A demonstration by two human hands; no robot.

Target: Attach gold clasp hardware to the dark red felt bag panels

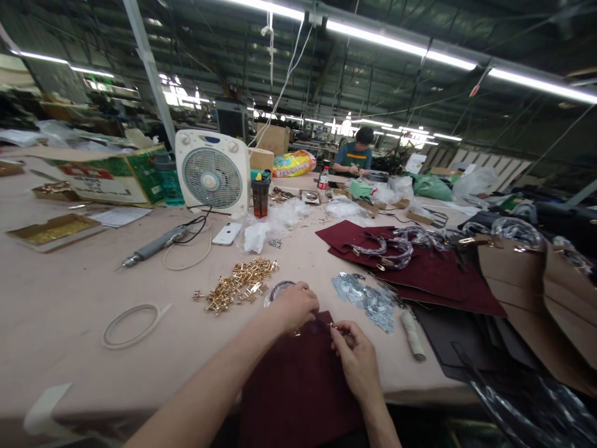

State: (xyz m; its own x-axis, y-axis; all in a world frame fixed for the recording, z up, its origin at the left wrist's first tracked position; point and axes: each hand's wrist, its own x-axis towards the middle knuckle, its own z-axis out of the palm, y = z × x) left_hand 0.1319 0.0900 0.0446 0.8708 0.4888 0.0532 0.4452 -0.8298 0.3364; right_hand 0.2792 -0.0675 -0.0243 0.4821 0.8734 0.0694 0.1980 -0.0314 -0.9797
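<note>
A dark maroon leather panel (298, 379) lies over the table's near edge in front of me. My left hand (295, 306) is curled closed on the panel's top edge, beside a plastic-wrapped handle (275, 291). My right hand (354, 354) pinches a small gold metal fitting (333, 326) at the same edge. A heap of gold fittings (237, 284) lies just left of my left hand. A pile of small silver metal plates (368, 298) lies to the right.
A white fan (212, 174), a phone (227, 233), an electric screwdriver (149, 249) and a cable loop (133, 323) sit to the left. Maroon panels with wrapped handles (410, 261) and tan bag parts (536, 280) fill the right. Another person (357, 155) works at the far end.
</note>
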